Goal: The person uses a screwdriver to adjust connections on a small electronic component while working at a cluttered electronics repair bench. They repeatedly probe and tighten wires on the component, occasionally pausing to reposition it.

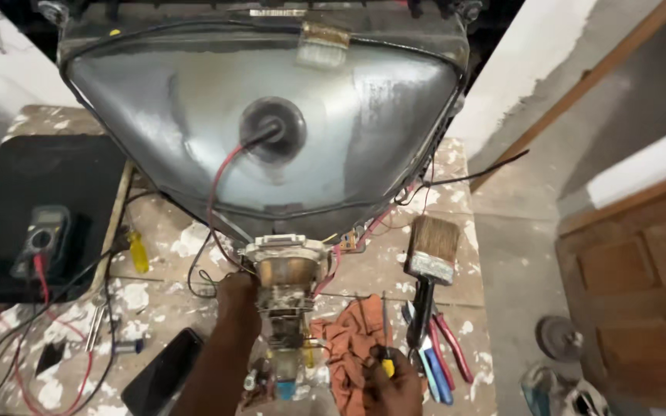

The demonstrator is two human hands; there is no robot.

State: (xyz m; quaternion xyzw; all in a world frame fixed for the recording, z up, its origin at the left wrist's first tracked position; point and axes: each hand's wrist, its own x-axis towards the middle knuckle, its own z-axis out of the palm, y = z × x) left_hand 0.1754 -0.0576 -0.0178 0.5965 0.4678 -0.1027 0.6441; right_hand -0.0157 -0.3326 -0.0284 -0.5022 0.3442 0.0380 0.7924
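Note:
A large grey picture tube (194,115) lies face down on the paint-spattered workbench (379,262), with its neck pointing toward me. A copper-wound yoke (287,266) rings the neck. My left hand (237,296) reaches up beside the yoke and touches its left side. My right hand (391,385) sits low at the bottom edge, closed around a screwdriver (385,339) with a thin shaft and a yellow-and-black handle. A red wire runs from the round rubber cap (271,129) on the tube down toward the neck.
A paintbrush (429,262), pliers with red and blue handles (437,354) and an orange rag (352,339) lie right of the neck. At left are a multimeter (40,240) on a black pad, a yellow-handled screwdriver (138,252), a dark phone (162,374) and loose test leads.

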